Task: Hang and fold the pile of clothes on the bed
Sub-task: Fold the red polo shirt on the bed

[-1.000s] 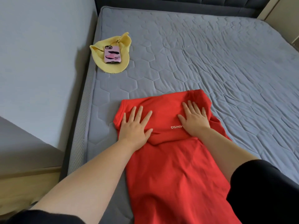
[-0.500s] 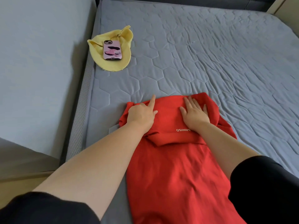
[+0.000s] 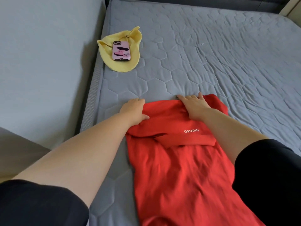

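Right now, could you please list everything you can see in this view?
shirt: one, red, flat on the mattress, far end folded back, white MINISO print
cloth: one, yellow, near the mattress's far left edge
phone: one, pink case, on the cloth
mattress: one, grey, quilted, under everything
wall: one, pale grey, left of the mattress
sleeves: two, black, bottom corners
left hand: at the shirt's far left corner, thumb on the fabric
right hand: fingers spread on the shirt's far edge
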`<state>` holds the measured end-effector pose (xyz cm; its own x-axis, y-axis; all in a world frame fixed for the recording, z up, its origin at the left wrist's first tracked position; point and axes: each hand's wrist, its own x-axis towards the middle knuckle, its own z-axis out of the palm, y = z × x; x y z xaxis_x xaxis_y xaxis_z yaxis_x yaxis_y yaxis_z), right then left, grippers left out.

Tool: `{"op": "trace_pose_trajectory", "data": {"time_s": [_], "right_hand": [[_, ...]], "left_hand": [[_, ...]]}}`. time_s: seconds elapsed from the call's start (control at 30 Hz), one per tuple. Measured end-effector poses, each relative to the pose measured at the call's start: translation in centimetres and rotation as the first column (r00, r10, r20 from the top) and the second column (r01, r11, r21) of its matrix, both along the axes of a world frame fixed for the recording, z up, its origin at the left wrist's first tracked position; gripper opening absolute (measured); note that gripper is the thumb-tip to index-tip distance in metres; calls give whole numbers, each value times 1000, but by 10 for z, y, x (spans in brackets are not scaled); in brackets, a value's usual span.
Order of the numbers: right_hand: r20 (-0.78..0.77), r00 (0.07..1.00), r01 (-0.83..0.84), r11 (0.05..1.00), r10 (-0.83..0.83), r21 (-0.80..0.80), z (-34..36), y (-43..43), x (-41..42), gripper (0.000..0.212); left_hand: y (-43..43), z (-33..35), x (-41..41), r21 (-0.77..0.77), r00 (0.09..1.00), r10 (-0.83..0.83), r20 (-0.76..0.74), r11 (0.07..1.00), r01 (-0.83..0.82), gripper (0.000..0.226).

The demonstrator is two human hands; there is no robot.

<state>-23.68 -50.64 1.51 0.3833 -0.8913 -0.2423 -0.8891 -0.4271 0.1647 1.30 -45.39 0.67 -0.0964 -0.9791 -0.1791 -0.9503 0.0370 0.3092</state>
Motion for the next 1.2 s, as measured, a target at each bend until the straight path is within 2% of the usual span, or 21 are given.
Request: {"op": "trace_pose_trajectory", "data": {"time_s": [0.07, 0.13, 0.23, 0.3, 0.4, 0.53, 0.6, 0.7, 0.8, 0.9, 0.97, 1.1, 1.2], "right_hand": [[-32, 999, 36, 999, -37, -33, 5, 1, 3, 47], [-115, 992, 54, 997, -60, -59, 15, 2, 3, 22], [-292, 956, -5, 1000, -1, -18, 34, 5, 2, 27], [-309, 951, 14, 1000, -18, -15, 47, 4, 2, 32], [-211, 976, 12, 973, -62, -230, 81, 6, 6, 29], [37, 999, 54, 827, -40, -559, 125, 3, 18, 23], [115, 993, 87, 792, -21, -604, 137, 6, 22, 26], [128, 991, 94, 808, -23, -582, 138, 25, 18, 27], [162, 986, 113, 817, -24, -566, 123, 57, 2, 25], [326, 944, 177, 745, 57, -643, 104, 96, -22, 18], [403, 903, 192, 697, 150, -691, 89, 123, -40, 17], [252, 894, -67, 667, 371, -742, 46, 177, -75, 13], [214, 920, -98, 721, 329, -686, 16, 213, -90, 17]], "left_hand": [[3, 8, 6, 102, 998, 23, -55, 995, -17, 49], [6, 16, 7, 159, 999, 26, -30, 987, -20, 45], [11, 34, 8, 136, 998, 69, 13, 988, -70, 36], [9, 48, 10, 74, 991, 109, 83, 991, -115, 39], [7, 81, 15, -94, 972, 163, 167, 984, -149, 34], [1, 135, 32, -440, 952, 289, 97, 870, -220, 28], [8, 149, 36, -524, 952, 294, 86, 826, -208, 32], [39, 146, 32, -597, 974, 173, 143, 800, -55, 27], [86, 123, 21, -601, 992, 15, 127, 796, 65, 20], [137, 101, 2, -631, 986, -139, 94, 758, 167, 30], [167, 86, -13, -631, 959, -251, 132, 725, 276, 34], [218, 50, -25, -411, 921, -364, 142, 825, 389, 34], [237, 30, -24, -224, 933, -308, 183, 911, 345, 23]]}}
